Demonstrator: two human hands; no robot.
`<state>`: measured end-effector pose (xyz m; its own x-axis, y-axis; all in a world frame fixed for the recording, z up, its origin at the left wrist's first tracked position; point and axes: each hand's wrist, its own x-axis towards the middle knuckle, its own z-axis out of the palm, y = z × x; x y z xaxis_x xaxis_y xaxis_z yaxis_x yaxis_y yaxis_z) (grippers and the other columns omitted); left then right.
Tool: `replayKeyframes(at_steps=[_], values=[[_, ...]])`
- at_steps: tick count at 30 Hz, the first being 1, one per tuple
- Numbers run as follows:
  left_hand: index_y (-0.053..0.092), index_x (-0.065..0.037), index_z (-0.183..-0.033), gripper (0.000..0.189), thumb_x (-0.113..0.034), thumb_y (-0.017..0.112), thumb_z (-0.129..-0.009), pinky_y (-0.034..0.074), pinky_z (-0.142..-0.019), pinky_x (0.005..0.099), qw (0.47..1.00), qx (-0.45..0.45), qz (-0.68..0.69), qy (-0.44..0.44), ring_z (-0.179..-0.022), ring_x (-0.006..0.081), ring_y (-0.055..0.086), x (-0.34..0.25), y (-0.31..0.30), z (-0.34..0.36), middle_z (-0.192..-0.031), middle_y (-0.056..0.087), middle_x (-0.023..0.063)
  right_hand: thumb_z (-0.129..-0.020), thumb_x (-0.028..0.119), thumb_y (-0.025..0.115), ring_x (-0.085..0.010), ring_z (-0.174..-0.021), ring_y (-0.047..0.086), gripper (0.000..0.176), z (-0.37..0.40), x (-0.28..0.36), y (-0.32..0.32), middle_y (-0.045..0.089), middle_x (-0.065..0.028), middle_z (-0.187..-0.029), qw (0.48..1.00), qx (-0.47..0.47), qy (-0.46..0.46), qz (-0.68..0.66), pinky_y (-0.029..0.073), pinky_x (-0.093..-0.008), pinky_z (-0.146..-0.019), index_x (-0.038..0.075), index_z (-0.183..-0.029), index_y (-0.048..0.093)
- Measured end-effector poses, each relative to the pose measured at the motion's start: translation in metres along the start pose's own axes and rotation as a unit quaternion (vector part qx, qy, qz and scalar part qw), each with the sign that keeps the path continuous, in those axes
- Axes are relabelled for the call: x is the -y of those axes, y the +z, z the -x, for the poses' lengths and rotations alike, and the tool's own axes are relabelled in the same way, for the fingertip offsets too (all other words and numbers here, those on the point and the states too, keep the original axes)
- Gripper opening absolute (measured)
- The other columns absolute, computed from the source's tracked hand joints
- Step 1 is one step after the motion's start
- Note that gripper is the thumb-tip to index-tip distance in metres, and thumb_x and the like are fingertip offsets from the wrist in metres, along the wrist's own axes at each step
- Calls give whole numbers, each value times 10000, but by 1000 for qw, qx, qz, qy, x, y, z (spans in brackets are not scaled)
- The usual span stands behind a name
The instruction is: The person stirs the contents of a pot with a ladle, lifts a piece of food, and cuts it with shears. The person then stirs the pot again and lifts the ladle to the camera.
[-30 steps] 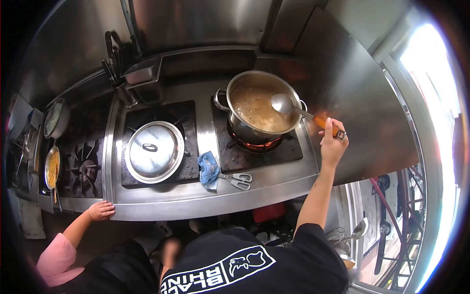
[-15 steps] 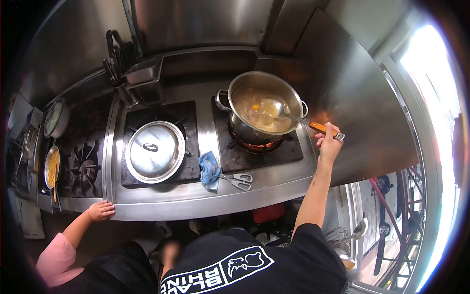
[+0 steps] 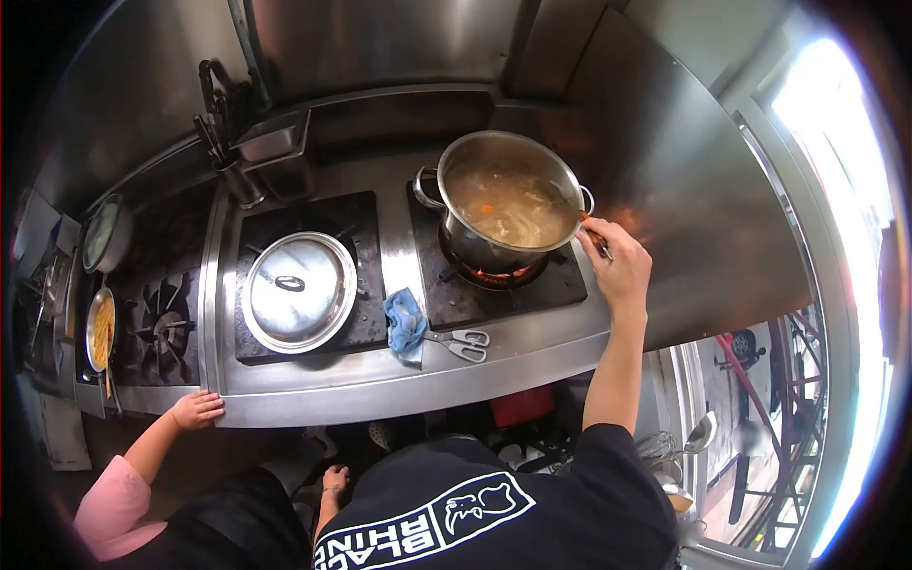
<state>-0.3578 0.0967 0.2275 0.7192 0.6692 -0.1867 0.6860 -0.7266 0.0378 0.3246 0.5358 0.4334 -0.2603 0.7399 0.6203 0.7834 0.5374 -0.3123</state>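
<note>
My right hand (image 3: 616, 255) is closed around the orange-brown handle of a ladle (image 3: 587, 222) at the right rim of a large steel pot (image 3: 465, 226). The ladle's bowl is hidden in the pot. Cloudy broth (image 3: 508, 204) fills much of the pot, with pale pieces and a small orange piece in it. Flames glow beneath the pot on the burner (image 3: 499, 278). Down beside my body hangs my left hand (image 3: 333, 478), small in view, its fingers loosely bent and nothing visible in them.
A steel lid (image 3: 299, 293) covers the neighbouring burner. A blue cloth (image 3: 406, 323) and scissors (image 3: 462, 344) lie near the front edge. Another person's hand (image 3: 198, 409) rests on the counter edge at left. A pan of yellow food (image 3: 101, 332) stands far left.
My right hand has moved up and left to the pot's rim, and the ladle's bowl has gone out of sight in the pot. My left hand, blurred before, shows more clearly.
</note>
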Motion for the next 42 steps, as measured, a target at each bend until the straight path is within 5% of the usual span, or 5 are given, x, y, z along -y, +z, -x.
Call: replayKeyframes(at_steps=[14, 26, 33, 37, 42], values=[[539, -162, -1208, 511, -232, 657, -716, 377, -983, 406, 1000, -11, 2, -2, -1181, 234, 491, 0, 3, 3, -1265, 522, 62, -883, 200, 575, -55, -429, 448, 205, 11, -51, 4, 551, -29, -533, 886, -53, 337, -315, 333, -226, -424, 21, -788, 606], [539, -140, -1166, 509, -222, 663, -679, 391, -974, 440, 1000, -10, 19, 3, -1155, 261, 508, 0, -2, -4, -1236, 535, 78, -773, 56, 707, -146, -619, 586, 131, 79, 8, -47, 643, -91, -729, 978, -152, 24, -140, 462, -240, -624, -32, -843, 640], [537, -107, -1158, 491, -232, 634, -693, 391, -973, 435, 995, -18, 75, -65, -1132, 292, 519, -24, 16, -30, -1199, 552, 114, -821, 64, 658, -136, -708, 632, 115, 113, -12, -4, 665, -92, -798, 954, -171, 146, -198, 478, -235, -632, -23, -895, 644], [571, -53, -1164, 393, -329, 498, -894, 428, -913, 317, 696, 98, 543, -459, -1064, 248, 560, -234, 197, -339, -1115, 611, 141, -854, 94, 633, -127, -669, 622, 114, 118, 4, 8, 653, -63, -808, 908, -207, 243, -270, 478, -222, -637, -11, -896, 636], [331, -69, -1340, 657, -408, 608, -851, 459, -800, 336, 548, 5, 778, -307, -934, 192, 566, -248, 199, -485, -1095, 574, 117, -872, 104, 612, -115, -689, 591, 137, 134, -5, 18, 650, -66, -814, 945, -194, 200, -170, 472, -238, -659, -16, -935, 633]])
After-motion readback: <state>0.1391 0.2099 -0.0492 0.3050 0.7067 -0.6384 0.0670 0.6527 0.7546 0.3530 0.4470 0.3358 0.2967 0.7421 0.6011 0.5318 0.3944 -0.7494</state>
